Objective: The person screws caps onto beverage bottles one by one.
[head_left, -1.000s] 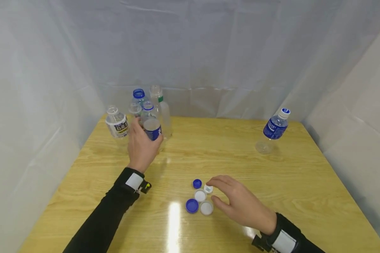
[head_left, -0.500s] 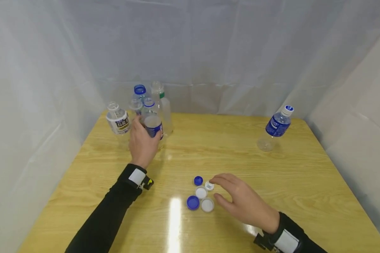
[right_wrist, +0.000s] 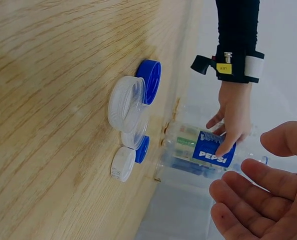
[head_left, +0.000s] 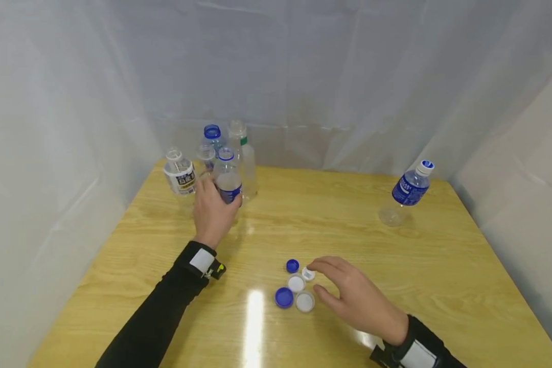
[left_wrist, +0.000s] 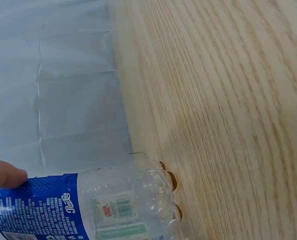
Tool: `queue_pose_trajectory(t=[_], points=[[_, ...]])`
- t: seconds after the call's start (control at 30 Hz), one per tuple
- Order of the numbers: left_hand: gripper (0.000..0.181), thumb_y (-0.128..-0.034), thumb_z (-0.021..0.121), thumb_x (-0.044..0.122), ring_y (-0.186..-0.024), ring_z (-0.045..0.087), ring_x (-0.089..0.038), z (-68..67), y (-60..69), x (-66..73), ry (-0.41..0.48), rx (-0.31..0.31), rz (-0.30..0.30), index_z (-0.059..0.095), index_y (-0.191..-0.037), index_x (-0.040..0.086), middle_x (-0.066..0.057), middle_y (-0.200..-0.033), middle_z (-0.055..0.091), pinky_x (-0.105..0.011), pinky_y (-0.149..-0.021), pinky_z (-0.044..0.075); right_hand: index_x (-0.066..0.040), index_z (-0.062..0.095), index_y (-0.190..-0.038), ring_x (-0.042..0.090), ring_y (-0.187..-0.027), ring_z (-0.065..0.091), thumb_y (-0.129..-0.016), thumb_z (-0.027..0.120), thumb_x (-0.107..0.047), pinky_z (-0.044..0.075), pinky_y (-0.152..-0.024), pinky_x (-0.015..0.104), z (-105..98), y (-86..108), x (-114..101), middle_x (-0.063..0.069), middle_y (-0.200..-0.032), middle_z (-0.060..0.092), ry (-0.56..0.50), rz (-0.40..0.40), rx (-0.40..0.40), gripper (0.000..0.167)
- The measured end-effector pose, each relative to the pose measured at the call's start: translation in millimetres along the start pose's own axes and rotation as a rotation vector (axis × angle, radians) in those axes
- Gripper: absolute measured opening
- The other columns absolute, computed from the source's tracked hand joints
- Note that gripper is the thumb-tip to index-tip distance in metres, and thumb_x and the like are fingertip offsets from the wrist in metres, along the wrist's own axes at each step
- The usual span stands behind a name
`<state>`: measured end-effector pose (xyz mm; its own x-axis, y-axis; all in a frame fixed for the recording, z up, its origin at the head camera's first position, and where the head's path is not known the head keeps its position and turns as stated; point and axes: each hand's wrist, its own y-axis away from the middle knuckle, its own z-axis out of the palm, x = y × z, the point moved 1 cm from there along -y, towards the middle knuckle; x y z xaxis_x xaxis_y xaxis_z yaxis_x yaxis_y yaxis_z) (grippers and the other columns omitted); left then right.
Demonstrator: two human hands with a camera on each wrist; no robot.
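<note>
My left hand (head_left: pixel 213 212) grips a clear Pepsi bottle (head_left: pixel 228 184) with a blue label, upright and capless at the back left. The left wrist view shows a thumb or finger on its label (left_wrist: pixel 43 207). My right hand (head_left: pixel 356 296), fingers relaxed and apart, hovers beside several bottle caps on the table. They are a small blue cap (head_left: pixel 292 266), a small white cap (head_left: pixel 308 274), a large blue cap (head_left: pixel 283 297) and two whitish translucent caps (head_left: pixel 305 302). In the right wrist view the right palm (right_wrist: pixel 278 205) holds nothing.
Capless bottles crowd around the Pepsi bottle: a white-labelled one (head_left: pixel 182 176), one with a blue neck (head_left: pixel 212 132), a tall clear one with a green band (head_left: pixel 248 163). A capped blue-labelled bottle (head_left: pixel 409 189) stands back right. Pale sheeting (head_left: pixel 303 76) encloses the wooden table (head_left: pixel 322 204).
The head view has shifted slightly, so everything sits a little further right. The left hand keeps its grip on the Pepsi bottle; the right hand stays by the caps.
</note>
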<state>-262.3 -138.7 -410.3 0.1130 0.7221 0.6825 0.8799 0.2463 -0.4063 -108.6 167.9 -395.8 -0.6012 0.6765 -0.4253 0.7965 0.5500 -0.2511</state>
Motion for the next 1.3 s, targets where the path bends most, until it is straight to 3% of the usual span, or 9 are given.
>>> queue_pose_trajectory(t=[0.4, 0.83, 1.1, 1.3], points=[[0.074, -0.0836, 0.078, 0.037, -0.124, 0.051, -0.033, -14.1, 14.5, 14.9, 0.04, 0.017, 0.087, 0.041, -0.139, 0.005, -0.017, -0.142, 0.045, -0.052, -0.099, 0.048, -0.019, 0.064, -0.129, 0.013, -0.121, 0.06, -0.094, 0.071, -0.023, 0.055, -0.098, 0.037, 2, -1.4, -1, -0.004, -0.129, 0.063, 0.006, 0.01, 0.004, 0.036], [0.073, -0.0861, 0.076, 0.033, -0.118, 0.06, -0.035, -39.3, 41.1, 28.0, 0.119, -0.031, 0.172, 0.037, -0.143, 0.007, -0.018, -0.132, 0.058, -0.055, -0.093, 0.052, -0.016, 0.065, -0.128, 0.015, -0.121, 0.06, -0.092, 0.074, -0.019, 0.054, -0.099, 0.038, 4, -3.2, -1, -0.001, -0.128, 0.064, 0.023, -0.031, 0.038, 0.038], [0.075, -0.0831, 0.077, 0.026, -0.114, 0.059, -0.032, -52.1, 57.1, 31.9, 0.185, -0.071, 0.226, 0.036, -0.143, 0.008, -0.016, -0.128, 0.055, -0.054, -0.093, 0.052, -0.014, 0.065, -0.128, 0.015, -0.12, 0.061, -0.092, 0.073, -0.02, 0.054, -0.098, 0.039, 5, -5.5, -1, -0.001, -0.127, 0.065, 0.026, -0.053, 0.045, 0.037], [0.077, -0.0825, 0.078, 0.021, -0.116, 0.058, -0.032, -54.6, 72.0, 35.1, 0.23, -0.135, 0.244, 0.034, -0.144, 0.007, -0.017, -0.131, 0.052, -0.055, -0.095, 0.051, -0.014, 0.064, -0.129, 0.016, -0.12, 0.061, -0.093, 0.072, -0.02, 0.055, -0.098, 0.04, 5, -5.7, -1, -0.001, -0.128, 0.064, 0.007, -0.039, 0.02, 0.037]])
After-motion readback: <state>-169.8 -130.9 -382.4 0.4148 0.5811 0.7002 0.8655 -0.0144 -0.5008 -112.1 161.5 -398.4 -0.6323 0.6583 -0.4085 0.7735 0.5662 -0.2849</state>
